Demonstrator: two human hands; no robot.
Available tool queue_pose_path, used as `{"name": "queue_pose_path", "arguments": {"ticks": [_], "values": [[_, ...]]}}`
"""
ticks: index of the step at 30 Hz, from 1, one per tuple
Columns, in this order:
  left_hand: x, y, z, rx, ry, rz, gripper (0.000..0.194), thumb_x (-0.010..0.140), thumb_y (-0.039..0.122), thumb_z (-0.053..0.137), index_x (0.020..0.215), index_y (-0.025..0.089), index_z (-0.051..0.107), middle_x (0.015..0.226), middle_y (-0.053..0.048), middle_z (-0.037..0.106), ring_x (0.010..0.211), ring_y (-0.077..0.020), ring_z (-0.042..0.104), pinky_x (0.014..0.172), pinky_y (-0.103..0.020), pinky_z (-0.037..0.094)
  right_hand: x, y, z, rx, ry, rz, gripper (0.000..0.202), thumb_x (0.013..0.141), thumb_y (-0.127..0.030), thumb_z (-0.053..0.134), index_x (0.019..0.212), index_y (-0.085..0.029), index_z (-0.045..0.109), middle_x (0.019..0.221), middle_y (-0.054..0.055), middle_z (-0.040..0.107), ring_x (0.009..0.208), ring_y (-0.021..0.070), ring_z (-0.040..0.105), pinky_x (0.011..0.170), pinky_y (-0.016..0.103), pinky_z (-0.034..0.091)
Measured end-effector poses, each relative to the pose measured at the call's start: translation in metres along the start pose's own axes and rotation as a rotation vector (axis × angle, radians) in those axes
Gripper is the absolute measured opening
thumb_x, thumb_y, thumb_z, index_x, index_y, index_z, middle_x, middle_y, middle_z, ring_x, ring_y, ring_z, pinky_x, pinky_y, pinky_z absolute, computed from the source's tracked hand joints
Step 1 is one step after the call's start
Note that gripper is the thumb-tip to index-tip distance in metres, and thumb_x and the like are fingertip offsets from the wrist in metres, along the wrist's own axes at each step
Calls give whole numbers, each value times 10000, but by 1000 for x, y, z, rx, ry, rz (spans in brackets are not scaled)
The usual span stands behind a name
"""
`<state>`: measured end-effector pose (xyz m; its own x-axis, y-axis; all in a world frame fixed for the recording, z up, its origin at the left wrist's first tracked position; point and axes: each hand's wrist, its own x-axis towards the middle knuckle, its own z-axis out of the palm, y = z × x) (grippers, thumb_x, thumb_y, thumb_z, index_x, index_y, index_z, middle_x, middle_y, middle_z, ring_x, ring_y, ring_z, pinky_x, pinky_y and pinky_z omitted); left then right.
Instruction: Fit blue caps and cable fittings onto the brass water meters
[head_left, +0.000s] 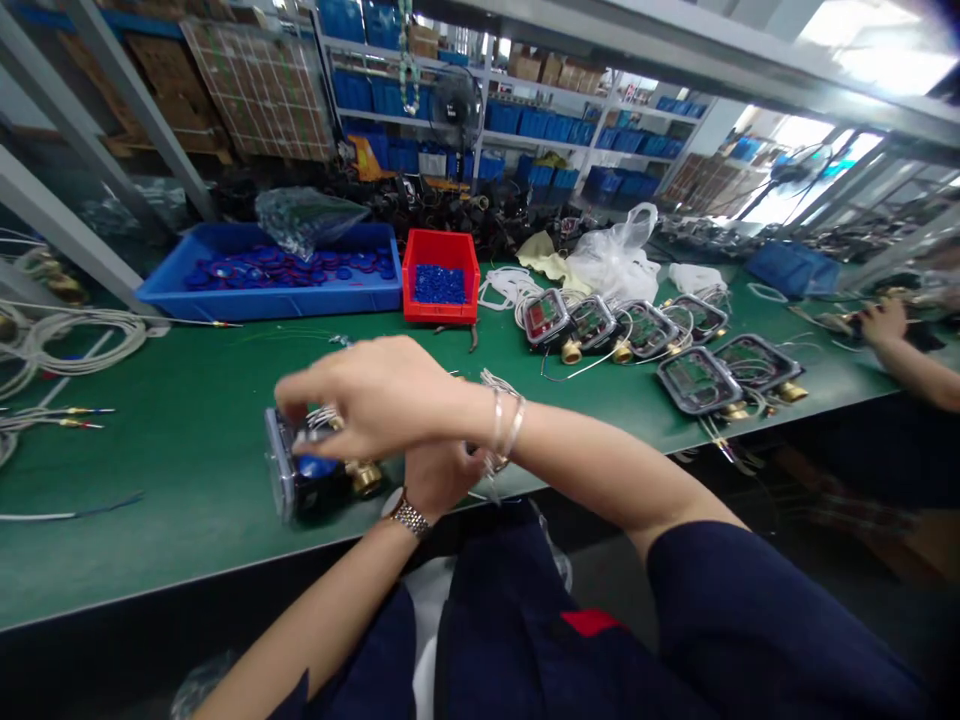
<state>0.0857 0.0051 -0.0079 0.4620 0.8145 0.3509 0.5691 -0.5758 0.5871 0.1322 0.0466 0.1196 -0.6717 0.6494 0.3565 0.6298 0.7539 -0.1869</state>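
Observation:
A boxy meter [283,470] with a clear cover and a brass fitting [365,478] stands on its side near the bench's front edge. A blue part [315,466] shows on it. My right hand [386,395], slightly blurred, reaches across my left forearm, its fingers and thumb curled around the meter's upper end by some grey cable. Below my right wrist, my left hand [439,480] is closed by a bundle of pale cables [496,383] and seems to grip them. My right wrist hides part of its fingers.
Several similar meters [697,380] with cables lie to the right. A blue tray [277,300] of blue discs and a red bin [440,313] of small blue parts stand behind. Coiled cables [90,345] lie left. A co-worker's hand [885,322] is far right.

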Motion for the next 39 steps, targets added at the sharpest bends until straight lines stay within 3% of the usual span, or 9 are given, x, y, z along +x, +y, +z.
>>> {"name": "queue_pose_path", "arguments": {"ticks": [4, 6, 9, 13, 16, 24, 30, 34, 39], "values": [[2, 3, -3, 119, 94, -31, 170, 844, 413, 645, 900, 253, 627, 1312, -62, 640, 1434, -365, 370, 1153, -640, 179, 32, 102, 23, 181, -27, 399, 741, 767, -216, 38, 976, 193, 619, 873, -58, 572, 885, -24, 622, 744, 139, 307], [4, 4, -5, 129, 95, -7, 150, 838, 393, 655, 874, 252, 618, 1336, -46, 636, 1456, -352, 349, 1134, -620, 201, -1, 144, 28, 181, 0, 564, 320, 789, -183, 487, 916, 16, 703, 836, 0, 703, 766, 49, 627, 684, 118, 390], [7, 4, -6, 119, 102, -11, 142, 820, 378, 668, 848, 249, 616, 1338, -39, 643, 1446, -353, 371, 1113, -603, 220, -87, 170, 30, 162, 24, 800, 249, 757, -48, 450, 761, -55, 699, 690, 25, 684, 636, 86, 584, 622, 170, 412], [10, 1, -5, 98, 82, -2, 117, 802, 352, 668, 809, 252, 607, 1299, -16, 668, 1438, -338, 391, 1101, -588, 225, -202, 137, 34, 90, 55, 1034, 332, 825, -119, 381, 634, -139, 651, 563, 27, 594, 572, 144, 536, 579, 244, 377], [11, -1, -4, 88, 56, 20, 112, 800, 354, 664, 809, 257, 608, 1291, -12, 673, 1440, -330, 391, 1099, -585, 221, -255, 84, 40, -33, 152, 1146, 380, 960, -246, 326, 972, -158, 696, 737, 59, 648, 695, 199, 565, 646, 290, 371], [10, -3, -7, 96, 31, 34, 112, 805, 348, 661, 828, 254, 604, 1301, -12, 663, 1442, -325, 389, 1107, -594, 231, -297, -34, 45, -170, 104, 892, 263, 1018, -357, 449, 945, -205, 651, 706, 47, 602, 682, 213, 548, 673, 328, 374], [7, 6, -12, 117, 40, 51, 138, 851, 378, 652, 863, 245, 618, 1330, -55, 644, 1452, -335, 368, 1148, -609, 214, -257, 3, 25, 329, 73, 972, 344, 1027, -442, 432, 853, -201, 606, 708, 10, 591, 648, 166, 534, 615, 285, 367], [7, 3, -20, 145, 21, 42, 108, 865, 355, 640, 884, 254, 607, 1380, -44, 619, 1470, -324, 349, 1176, -625, 186, -236, 35, 18, 911, 16, 956, 414, 957, -550, 538, 821, -170, 632, 580, -59, 404, 518, 94, 316, 497, 229, 243], [14, -7, -27, 120, -27, 62, 59, 876, 302, 603, 889, 250, 580, 1452, -30, 566, 1499, -302, 312, 1220, -625, 190, -237, 37, 27, 1273, -37, 980, 425, 936, -597, 545, 845, -185, 592, 528, -100, 256, 471, 83, 184, 451, 218, 157]]}}
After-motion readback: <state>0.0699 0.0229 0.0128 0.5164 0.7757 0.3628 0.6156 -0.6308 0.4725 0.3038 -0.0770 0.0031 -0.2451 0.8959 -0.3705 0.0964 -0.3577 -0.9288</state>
